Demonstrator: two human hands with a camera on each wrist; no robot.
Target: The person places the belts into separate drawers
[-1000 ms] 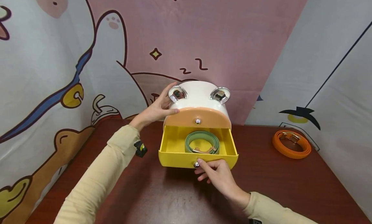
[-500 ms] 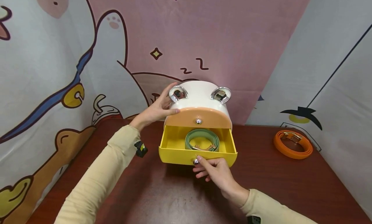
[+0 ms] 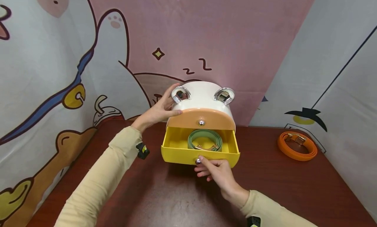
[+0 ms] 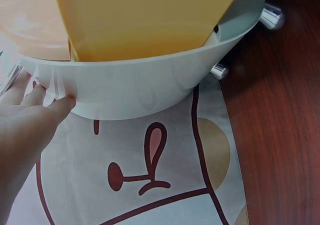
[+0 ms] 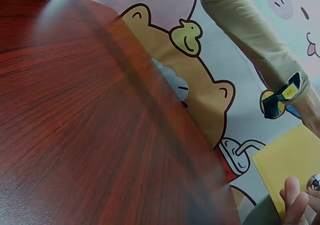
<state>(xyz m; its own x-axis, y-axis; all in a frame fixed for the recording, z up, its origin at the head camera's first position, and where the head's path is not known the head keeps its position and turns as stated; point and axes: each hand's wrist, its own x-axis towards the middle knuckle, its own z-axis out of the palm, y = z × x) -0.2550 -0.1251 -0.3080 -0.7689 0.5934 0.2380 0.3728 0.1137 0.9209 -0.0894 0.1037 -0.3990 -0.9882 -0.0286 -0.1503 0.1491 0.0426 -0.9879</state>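
A white storage box [image 3: 201, 93] with silver ear-like knobs on top stands at the back of the table. Its yellow lower drawer [image 3: 176, 156] is pulled partway out, below a peach upper drawer [image 3: 188, 119] that is closed. Inside the yellow drawer lies a coiled green belt [image 3: 192, 137] with a gold buckle. My right hand [image 3: 225, 179] pinches the round silver knob [image 3: 198, 161] between thumb and forefinger, the other fingers loosely bent. My left hand [image 3: 159, 112] rests on the box's left side, fingers extended, thumb at the peach drawer's edge.
A coiled orange belt [image 3: 297, 155] with a gold buckle lies at the right of the dark red-brown table [image 3: 165, 200]. Behind the box hangs a cartoon-printed cloth [image 3: 229, 37], which also covers both sides.
The yellow drawer has slid a little way into the box, carrying the green belt back with it. My right hand has moved forward with the knob; my left hand stays put.
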